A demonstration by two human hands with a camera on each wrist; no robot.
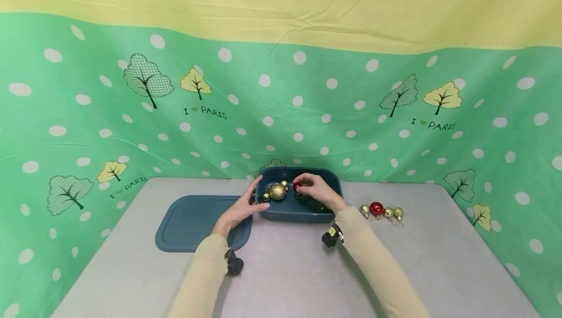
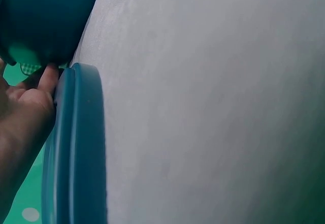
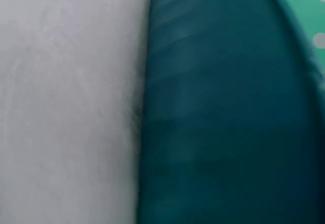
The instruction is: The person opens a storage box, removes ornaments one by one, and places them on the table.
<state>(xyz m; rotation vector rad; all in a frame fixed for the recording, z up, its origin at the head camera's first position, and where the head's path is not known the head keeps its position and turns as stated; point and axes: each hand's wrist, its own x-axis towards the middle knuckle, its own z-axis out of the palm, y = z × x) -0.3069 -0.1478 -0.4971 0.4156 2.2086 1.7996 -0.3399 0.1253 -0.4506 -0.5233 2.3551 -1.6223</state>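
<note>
A dark blue storage box (image 1: 287, 217) stands at the back of the table with several gold Christmas balls (image 1: 277, 191) in its left part. My left hand (image 1: 240, 210) holds the box by its left end, thumb at the front corner and fingers along the side. My right hand (image 1: 318, 190) reaches in over the right part and pinches a small red Christmas ball (image 1: 297, 186) between thumb and fingers. In the left wrist view, the left hand (image 2: 31, 99) touches the box (image 2: 45, 21). The box's wall (image 3: 218, 107) fills much of the right wrist view, where the right hand is hidden.
The box's blue lid (image 1: 193, 223) lies flat on the table to the left. Right of the box lie several more balls, among them a red ball (image 1: 376, 208) and a gold ball (image 1: 398, 212). Green polka-dot cloth (image 1: 281, 128) hangs behind and beside the table.
</note>
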